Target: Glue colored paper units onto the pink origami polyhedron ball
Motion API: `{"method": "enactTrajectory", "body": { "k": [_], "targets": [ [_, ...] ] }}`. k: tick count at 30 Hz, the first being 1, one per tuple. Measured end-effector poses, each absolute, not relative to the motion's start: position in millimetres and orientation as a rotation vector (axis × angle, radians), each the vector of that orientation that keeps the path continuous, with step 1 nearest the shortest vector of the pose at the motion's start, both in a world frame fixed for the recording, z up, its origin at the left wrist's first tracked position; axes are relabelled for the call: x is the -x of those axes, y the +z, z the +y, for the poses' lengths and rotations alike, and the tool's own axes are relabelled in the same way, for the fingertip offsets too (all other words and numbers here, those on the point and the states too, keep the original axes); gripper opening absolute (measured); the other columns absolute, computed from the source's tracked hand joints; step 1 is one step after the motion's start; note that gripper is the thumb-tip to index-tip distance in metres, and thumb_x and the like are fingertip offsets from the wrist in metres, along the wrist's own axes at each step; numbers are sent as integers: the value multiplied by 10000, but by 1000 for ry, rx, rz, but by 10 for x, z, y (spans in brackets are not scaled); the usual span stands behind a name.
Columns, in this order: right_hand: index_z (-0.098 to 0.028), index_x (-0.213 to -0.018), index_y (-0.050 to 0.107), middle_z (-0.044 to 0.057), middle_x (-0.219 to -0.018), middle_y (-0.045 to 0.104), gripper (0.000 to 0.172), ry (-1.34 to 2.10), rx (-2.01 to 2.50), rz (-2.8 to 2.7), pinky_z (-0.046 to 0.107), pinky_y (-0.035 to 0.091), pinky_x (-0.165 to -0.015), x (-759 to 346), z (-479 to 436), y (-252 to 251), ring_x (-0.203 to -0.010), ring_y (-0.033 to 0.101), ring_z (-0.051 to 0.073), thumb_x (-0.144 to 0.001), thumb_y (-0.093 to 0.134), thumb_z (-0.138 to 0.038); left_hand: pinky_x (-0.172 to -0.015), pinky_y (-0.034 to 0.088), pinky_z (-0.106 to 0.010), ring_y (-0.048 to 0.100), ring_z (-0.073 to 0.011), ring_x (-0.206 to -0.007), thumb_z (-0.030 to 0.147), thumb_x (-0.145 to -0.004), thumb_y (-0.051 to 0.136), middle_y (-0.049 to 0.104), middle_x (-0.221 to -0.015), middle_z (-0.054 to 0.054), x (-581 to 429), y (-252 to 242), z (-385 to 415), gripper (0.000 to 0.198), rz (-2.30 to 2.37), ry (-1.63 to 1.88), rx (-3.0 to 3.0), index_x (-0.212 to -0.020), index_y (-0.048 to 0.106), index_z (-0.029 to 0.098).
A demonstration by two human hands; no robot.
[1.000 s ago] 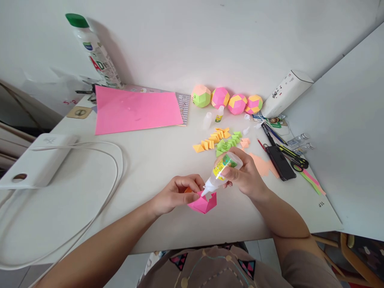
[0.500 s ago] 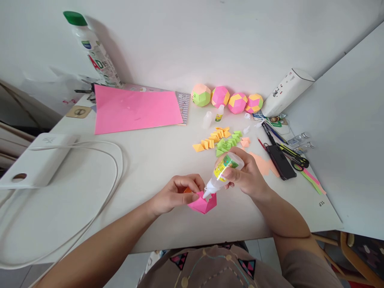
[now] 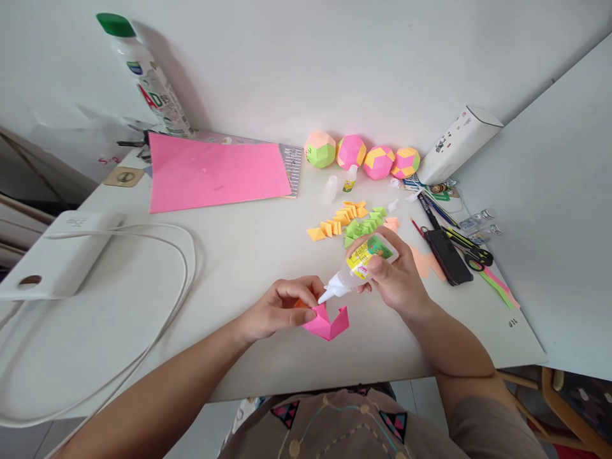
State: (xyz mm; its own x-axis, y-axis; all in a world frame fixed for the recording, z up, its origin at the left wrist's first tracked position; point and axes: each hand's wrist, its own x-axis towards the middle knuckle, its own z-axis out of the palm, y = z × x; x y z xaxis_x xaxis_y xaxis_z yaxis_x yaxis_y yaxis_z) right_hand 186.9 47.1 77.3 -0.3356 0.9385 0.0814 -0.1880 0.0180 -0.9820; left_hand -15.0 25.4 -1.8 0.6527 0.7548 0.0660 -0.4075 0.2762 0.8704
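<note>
My left hand pinches a folded pink paper piece with an orange bit at its fingertips, holding it just above the white table. My right hand grips a small clear glue bottle with a yellow and green label, tilted nozzle-down to the left. The white nozzle points at the top left edge of the pink piece, close to my left fingers.
Folded yellow, green and peach paper units lie beyond my hands. Several paper balls line the wall. A pink sheet, a spray bottle, a phone, scissors, a white box and a cabled white device surround them.
The glue bottle has tipped flatter and its nozzle has risen slightly out of the pink piece toward its left edge. My left hand has barely moved.
</note>
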Motion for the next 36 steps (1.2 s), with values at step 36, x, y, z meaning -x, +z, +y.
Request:
{"method": "enactTrajectory", "body": {
  "k": [36],
  "targets": [
    [-126,-653,613,60,-643,654,520,2009,1115,-1547,239,436,-513,-2028,796,727,-571,589,136,-806,536,-616,-832,440,-338,528,-192,-934,143,-733,662,526,-1031,-71,137,87,279,383,657,1004,-1621,-1089,534,202]
  ]
}}
